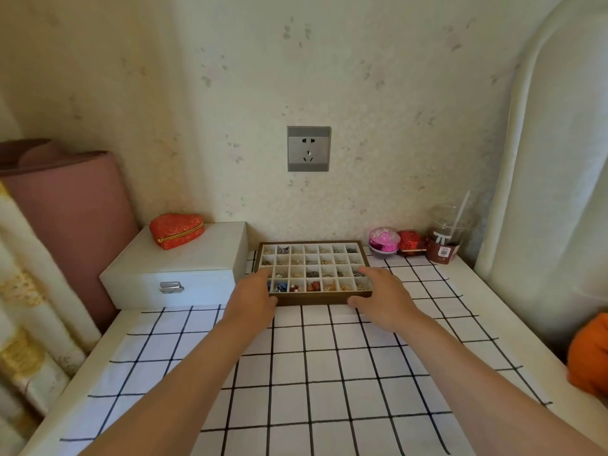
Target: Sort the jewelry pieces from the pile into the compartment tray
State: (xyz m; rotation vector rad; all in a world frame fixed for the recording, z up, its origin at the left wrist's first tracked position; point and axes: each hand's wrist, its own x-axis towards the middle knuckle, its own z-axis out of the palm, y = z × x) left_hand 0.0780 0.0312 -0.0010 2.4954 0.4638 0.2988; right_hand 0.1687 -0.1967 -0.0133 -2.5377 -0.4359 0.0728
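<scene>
Compartment tray (312,299) is grasped by left hand (253,295) and right hand (384,296) (near corners). Jewelry pieces (314,286) lie between the grips.

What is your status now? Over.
Holding tray at near corners, left hand and right hand. Many compartments hold jewelry. No pile in view. White box close on left.

The left hand (253,296) and right hand (383,297) grip the near corners of the compartment tray (316,299), thumbs against its front wall; jewelry pieces (314,286) lie in its cells; a white box (184,261) stands beside it.
</scene>
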